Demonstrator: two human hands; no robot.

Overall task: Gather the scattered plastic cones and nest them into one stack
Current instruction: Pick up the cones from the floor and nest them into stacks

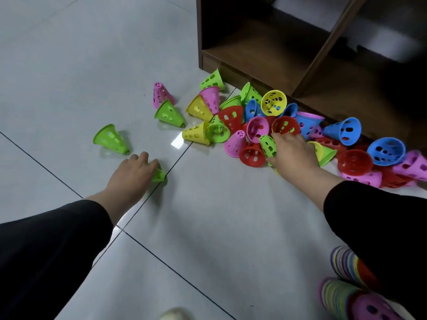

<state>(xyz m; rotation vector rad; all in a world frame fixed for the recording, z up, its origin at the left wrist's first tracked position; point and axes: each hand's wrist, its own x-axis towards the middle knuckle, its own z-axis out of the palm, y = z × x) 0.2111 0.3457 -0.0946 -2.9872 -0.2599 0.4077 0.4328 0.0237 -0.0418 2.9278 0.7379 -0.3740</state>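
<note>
Several perforated plastic cones in green, pink, yellow, red and blue lie in a heap (265, 125) on the tiled floor by a wooden shelf. My left hand (132, 173) reaches down over a small green cone (159, 174), its fingers curled on it. My right hand (292, 153) holds another green cone (268, 145) at the heap's near edge. A lone green cone (110, 139) lies left of the heap. Nested multicoloured stacks (346, 287) lie at the bottom right, partly hidden by my right sleeve.
A dark wooden shelf unit (265, 49) with open compartments stands behind the heap. Pale floor tiles (69, 65) stretch to the left and front. A pale rounded object (175, 314) shows at the bottom edge.
</note>
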